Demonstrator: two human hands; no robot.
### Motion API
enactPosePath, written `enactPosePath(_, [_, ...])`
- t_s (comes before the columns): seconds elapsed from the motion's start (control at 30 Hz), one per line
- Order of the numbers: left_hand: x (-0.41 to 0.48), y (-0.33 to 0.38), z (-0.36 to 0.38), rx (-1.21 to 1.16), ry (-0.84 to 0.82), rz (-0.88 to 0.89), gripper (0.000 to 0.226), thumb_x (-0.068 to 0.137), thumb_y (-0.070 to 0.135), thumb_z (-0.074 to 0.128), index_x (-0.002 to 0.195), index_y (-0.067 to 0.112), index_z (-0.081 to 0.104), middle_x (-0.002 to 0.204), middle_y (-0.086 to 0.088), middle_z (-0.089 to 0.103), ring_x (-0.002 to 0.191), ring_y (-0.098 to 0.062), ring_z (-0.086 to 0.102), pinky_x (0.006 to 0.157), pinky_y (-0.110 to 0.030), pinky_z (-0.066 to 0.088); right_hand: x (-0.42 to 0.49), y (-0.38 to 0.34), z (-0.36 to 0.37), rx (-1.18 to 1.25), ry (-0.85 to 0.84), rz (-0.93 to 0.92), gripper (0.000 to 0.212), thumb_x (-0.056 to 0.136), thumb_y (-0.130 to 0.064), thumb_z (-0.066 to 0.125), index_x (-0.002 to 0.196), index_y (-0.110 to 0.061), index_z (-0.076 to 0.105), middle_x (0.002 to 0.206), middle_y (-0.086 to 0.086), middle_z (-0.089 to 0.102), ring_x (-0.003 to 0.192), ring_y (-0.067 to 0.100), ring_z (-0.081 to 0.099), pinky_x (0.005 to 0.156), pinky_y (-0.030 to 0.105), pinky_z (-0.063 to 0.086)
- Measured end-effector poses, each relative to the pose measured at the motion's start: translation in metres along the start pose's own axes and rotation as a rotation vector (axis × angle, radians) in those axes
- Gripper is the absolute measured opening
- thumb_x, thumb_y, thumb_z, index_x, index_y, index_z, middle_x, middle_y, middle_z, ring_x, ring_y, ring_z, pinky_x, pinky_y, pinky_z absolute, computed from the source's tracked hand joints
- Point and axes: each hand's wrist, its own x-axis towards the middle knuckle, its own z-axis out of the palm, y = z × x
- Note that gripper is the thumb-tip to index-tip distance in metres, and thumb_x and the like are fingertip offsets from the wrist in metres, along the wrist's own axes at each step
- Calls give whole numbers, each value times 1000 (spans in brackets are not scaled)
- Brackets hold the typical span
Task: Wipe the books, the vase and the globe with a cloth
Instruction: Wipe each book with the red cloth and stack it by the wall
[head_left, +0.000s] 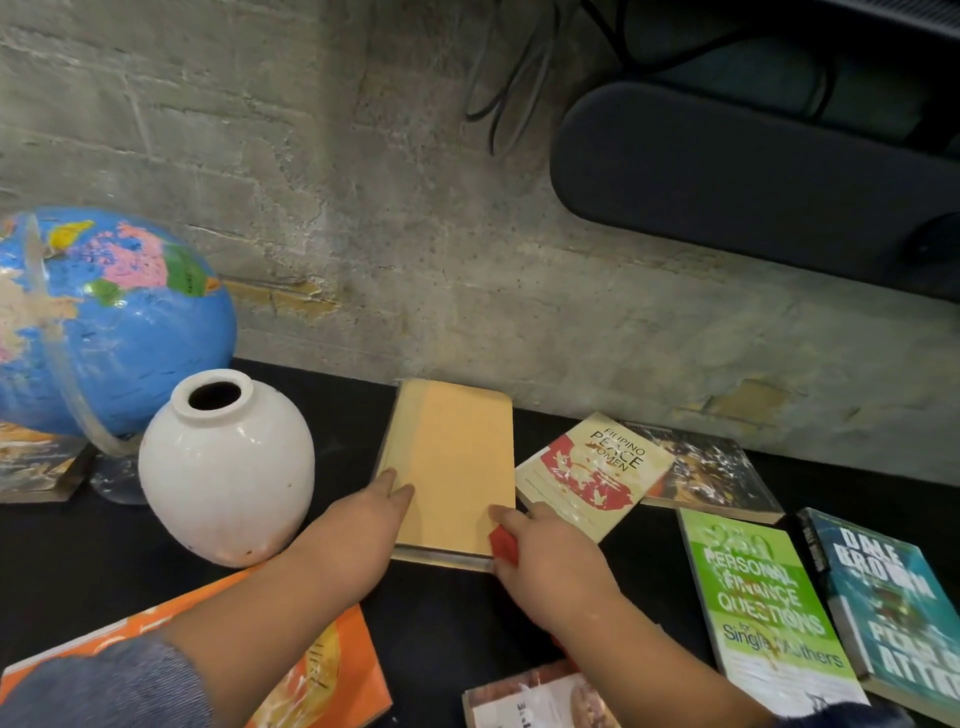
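Right hand (551, 564), cloth (504, 545) at book (457, 462) edge

A black table (457, 623) stands against a rough wall. At its left sit a globe (119, 322) on its stand and a white vase (223, 467) just beside it, with a book (36, 462) at the far left edge. A tan book (457, 457) lies flat in the middle. To its right lie four more: a cream book (587, 473), a dark book (717, 473), a green book (769, 613) and a teal book (893, 613). Nearest the front lie an orange book (322, 675) and another book (530, 696), cut off by the edge.
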Motion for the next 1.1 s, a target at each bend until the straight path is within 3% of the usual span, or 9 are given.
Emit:
enactPosePath(0.5, [25, -11, 2, 89, -21, 13, 81, 90, 6, 57, 154, 20, 9, 161, -10, 2, 134, -27, 41, 102, -33, 44, 16, -3, -3, -15, -28, 79, 56, 98, -41, 51, 149, -41, 29, 123, 1, 46, 111, 23, 54, 88, 37, 52])
enactPosePath(0.63, [10, -10, -5, 37, 14, 36, 80, 91, 6, 56, 154, 21, 9, 161, -9, 2, 139, -25, 34, 107, -31, 38, 14, -5, -5, -3, -32, 105, 57, 97, -41, 53, 149, -41, 30, 122, 2, 46, 112, 23, 54, 90, 37, 52])
enactPosePath(0.73, [-10, -6, -14, -61, 85, 72, 75, 94, 9, 53, 154, 22, 10, 162, -4, 4, 144, -22, 24, 112, -29, 29, 10, -5, -7, 49, -59, 132, 58, 96, -42, 55, 149, -41, 31, 121, 0, 45, 113, 22, 52, 92, 36, 50])
enactPosePath(0.83, [-35, -6, -24, -234, 176, 142, 63, 97, 22, 54, 151, 29, 23, 159, 6, 17, 142, -15, 28, 113, -26, 26, -1, -3, -10, 200, -7, 168, 56, 92, -44, 60, 144, -43, 38, 117, -4, 47, 111, 19, 52, 90, 33, 49])
enactPosePath(0.93, [-58, -13, -29, -398, 243, 176, 51, 94, 34, 57, 141, 42, 39, 147, 16, 40, 131, -7, 43, 107, -25, 38, -17, -1, -10, 359, 50, 169, 52, 89, -46, 64, 138, -43, 46, 117, -6, 51, 111, 16, 52, 92, 30, 47])
enactPosePath(1.1, [-74, -27, -35, -552, 214, 225, 39, 90, 39, 62, 122, 58, 48, 133, 24, 50, 118, -2, 53, 102, -31, 47, -42, -5, -12, 544, 99, 169, 44, 86, -40, 69, 128, -45, 56, 114, -16, 56, 107, 7, 52, 91, 26, 45])
